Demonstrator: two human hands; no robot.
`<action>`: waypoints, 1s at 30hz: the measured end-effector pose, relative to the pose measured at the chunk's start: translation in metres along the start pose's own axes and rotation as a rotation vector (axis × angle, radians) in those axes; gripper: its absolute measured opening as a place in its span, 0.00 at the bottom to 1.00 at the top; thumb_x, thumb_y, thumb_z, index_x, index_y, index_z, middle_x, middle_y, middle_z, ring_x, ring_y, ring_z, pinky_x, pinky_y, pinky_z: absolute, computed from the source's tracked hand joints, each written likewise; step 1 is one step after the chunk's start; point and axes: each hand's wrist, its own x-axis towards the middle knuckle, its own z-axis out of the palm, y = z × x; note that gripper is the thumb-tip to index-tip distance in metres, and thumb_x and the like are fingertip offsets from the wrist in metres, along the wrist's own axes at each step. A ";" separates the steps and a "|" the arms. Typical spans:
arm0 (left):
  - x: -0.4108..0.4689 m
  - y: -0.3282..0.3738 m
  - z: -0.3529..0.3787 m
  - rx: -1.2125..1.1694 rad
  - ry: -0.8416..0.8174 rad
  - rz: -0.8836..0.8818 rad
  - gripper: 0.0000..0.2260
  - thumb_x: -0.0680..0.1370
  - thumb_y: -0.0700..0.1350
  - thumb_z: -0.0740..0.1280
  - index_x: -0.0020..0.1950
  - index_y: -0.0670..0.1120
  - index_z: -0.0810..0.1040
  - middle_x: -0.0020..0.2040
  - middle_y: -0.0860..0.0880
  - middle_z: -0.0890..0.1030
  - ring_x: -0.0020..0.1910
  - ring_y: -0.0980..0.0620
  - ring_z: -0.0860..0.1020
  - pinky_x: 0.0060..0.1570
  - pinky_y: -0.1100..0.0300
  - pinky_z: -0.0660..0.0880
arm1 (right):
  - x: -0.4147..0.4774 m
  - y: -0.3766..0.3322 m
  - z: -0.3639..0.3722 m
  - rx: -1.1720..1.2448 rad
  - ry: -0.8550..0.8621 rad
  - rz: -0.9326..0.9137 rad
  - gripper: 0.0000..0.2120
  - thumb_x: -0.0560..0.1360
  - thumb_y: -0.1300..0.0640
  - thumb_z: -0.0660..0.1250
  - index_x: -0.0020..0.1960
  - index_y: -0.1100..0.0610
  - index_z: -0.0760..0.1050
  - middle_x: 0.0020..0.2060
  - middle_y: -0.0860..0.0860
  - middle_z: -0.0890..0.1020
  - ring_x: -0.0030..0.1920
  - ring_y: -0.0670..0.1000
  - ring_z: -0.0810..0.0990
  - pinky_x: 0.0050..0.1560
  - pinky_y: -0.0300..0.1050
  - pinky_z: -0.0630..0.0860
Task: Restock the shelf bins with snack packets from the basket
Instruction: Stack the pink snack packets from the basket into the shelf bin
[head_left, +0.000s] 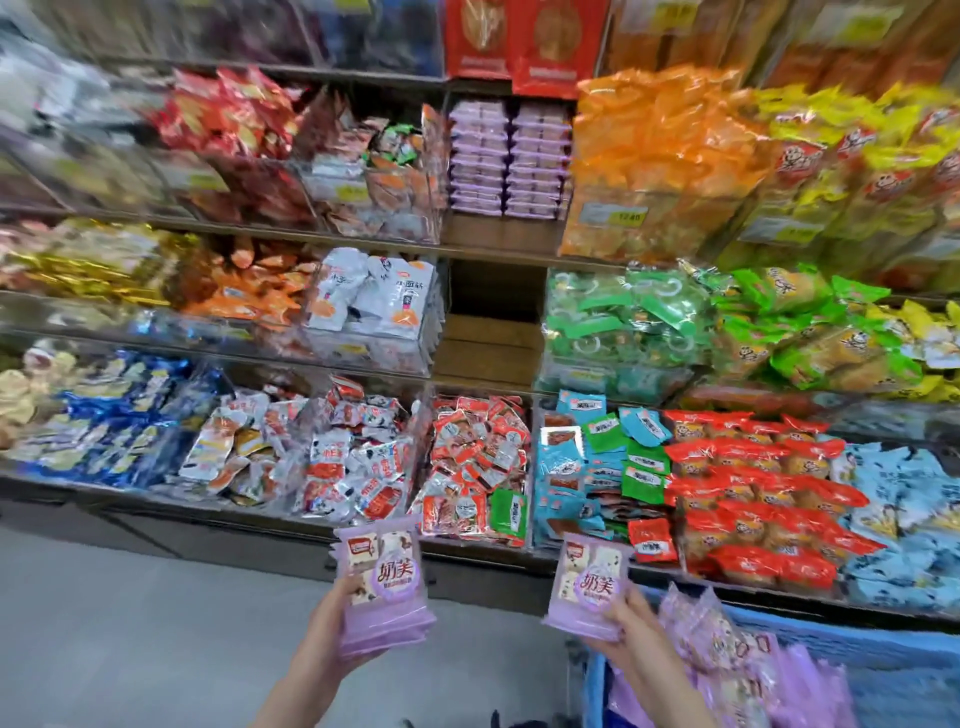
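Observation:
My left hand (324, 626) grips a small stack of purple snack packets (379, 587), held upright below the lowest shelf. My right hand (631, 631) holds another stack of the same purple packets (589, 592), thumb across the front. More purple packets (727, 649) lie in the blue basket (883, 660) at the lower right, just beside my right hand. Two neat columns of matching purple packets (506, 158) stand on the upper shelf, centre. Under them is a bare wooden shelf gap (491, 338).
Clear bins full of packets line the shelves: red-and-white ones (358, 462), red ones (478, 467), blue and green ones (597, 467), orange bags (654, 156), green bags (628, 322). Grey floor (130, 623) lies at the lower left.

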 end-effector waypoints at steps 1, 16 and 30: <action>0.005 0.009 -0.010 -0.008 0.004 0.010 0.13 0.78 0.51 0.59 0.55 0.46 0.78 0.48 0.39 0.84 0.45 0.40 0.83 0.41 0.54 0.75 | 0.002 0.003 0.016 -0.036 -0.006 -0.017 0.13 0.80 0.65 0.57 0.60 0.53 0.71 0.52 0.54 0.82 0.50 0.57 0.80 0.56 0.59 0.75; 0.062 0.183 -0.003 -0.058 -0.118 0.161 0.13 0.78 0.49 0.61 0.61 0.48 0.75 0.50 0.36 0.83 0.44 0.38 0.82 0.44 0.49 0.78 | 0.075 -0.129 0.168 -0.175 -0.130 -0.215 0.10 0.76 0.65 0.62 0.55 0.54 0.72 0.49 0.57 0.81 0.47 0.56 0.82 0.44 0.50 0.79; 0.112 0.340 0.062 -0.230 -0.184 0.411 0.17 0.77 0.48 0.61 0.64 0.45 0.73 0.51 0.41 0.84 0.41 0.43 0.83 0.38 0.53 0.77 | 0.176 -0.438 0.351 0.086 -0.424 -0.586 0.07 0.80 0.64 0.57 0.54 0.61 0.73 0.57 0.56 0.79 0.50 0.48 0.80 0.57 0.51 0.77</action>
